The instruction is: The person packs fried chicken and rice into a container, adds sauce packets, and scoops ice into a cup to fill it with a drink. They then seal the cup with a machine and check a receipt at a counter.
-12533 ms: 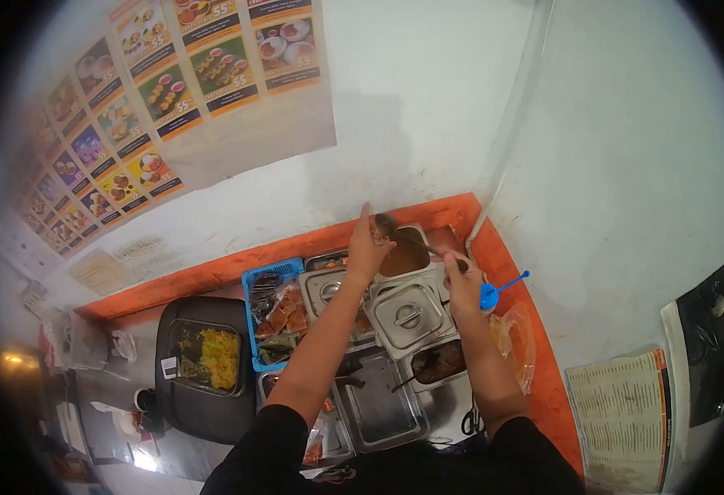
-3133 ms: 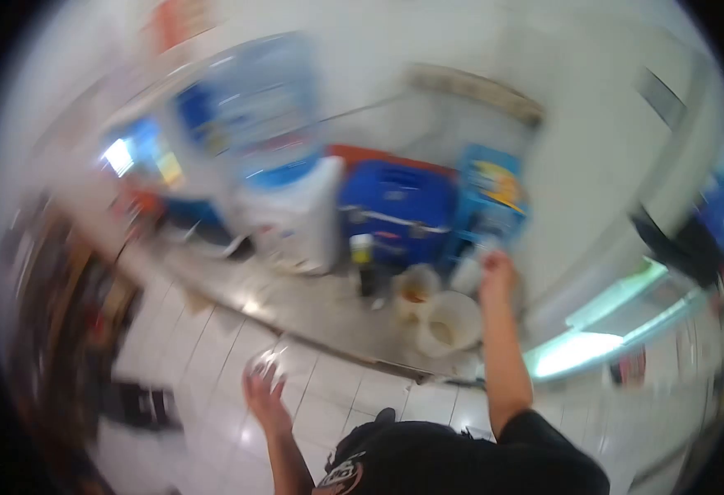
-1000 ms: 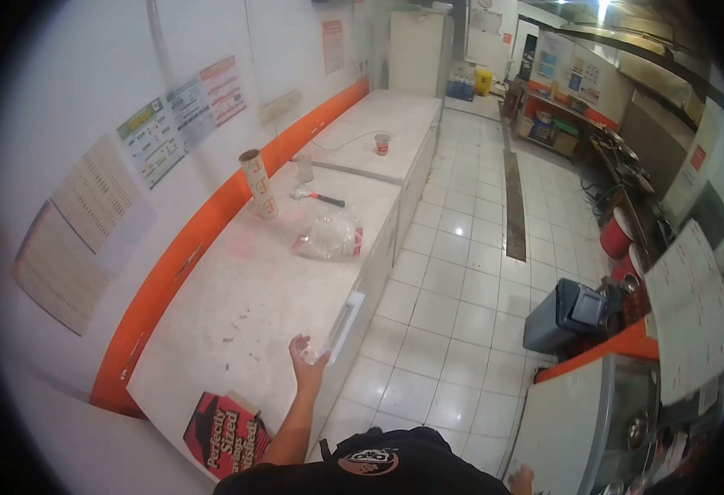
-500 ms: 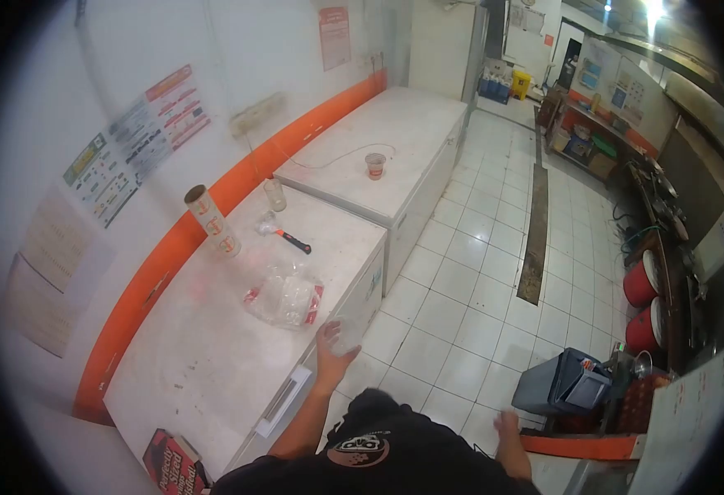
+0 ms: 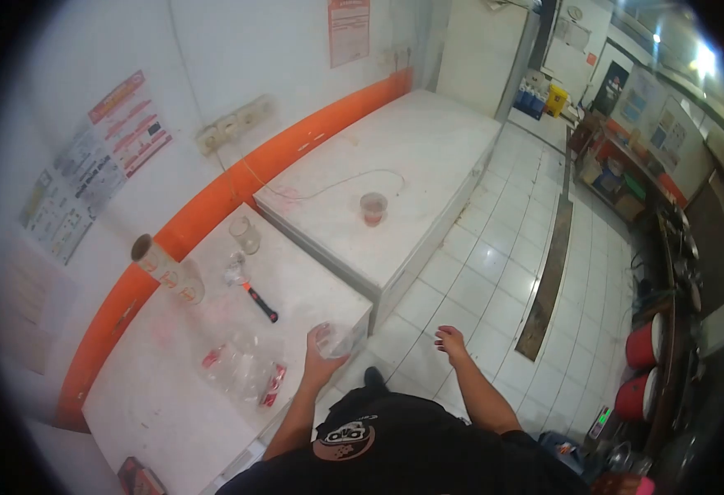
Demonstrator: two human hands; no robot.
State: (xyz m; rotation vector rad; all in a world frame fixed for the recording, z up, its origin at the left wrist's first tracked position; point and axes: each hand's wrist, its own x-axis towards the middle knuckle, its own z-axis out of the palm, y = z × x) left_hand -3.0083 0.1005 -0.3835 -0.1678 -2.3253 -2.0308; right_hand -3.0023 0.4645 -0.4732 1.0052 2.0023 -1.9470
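My left hand point(image 5: 319, 363) is closed round a clear plastic cup point(image 5: 337, 340), just above the front edge of the near white chest top point(image 5: 156, 379). My right hand point(image 5: 451, 340) is out over the tiled floor, fingers apart and holding nothing. Left of the held cup lies a crumpled clear plastic bag with red print point(image 5: 245, 369). A tool with an orange and black handle point(image 5: 261, 304) rests behind the bag, its head hard to make out. Beside it stand a clear glass jar point(image 5: 245, 235) and a tall printed tube or cup stack point(image 5: 168, 271).
On the far white chest top point(image 5: 321, 239) stands a clear cup with reddish contents or print point(image 5: 373, 209), near a thin cable point(image 5: 329, 191). A power strip point(image 5: 236, 124) is on the wall. Red buckets point(image 5: 643, 342) line the right side of the tiled floor point(image 5: 428, 363).
My view has moved forward along the chests. My right hand has come up and forward, from low at the right to over the floor. The left hand still holds the cup.
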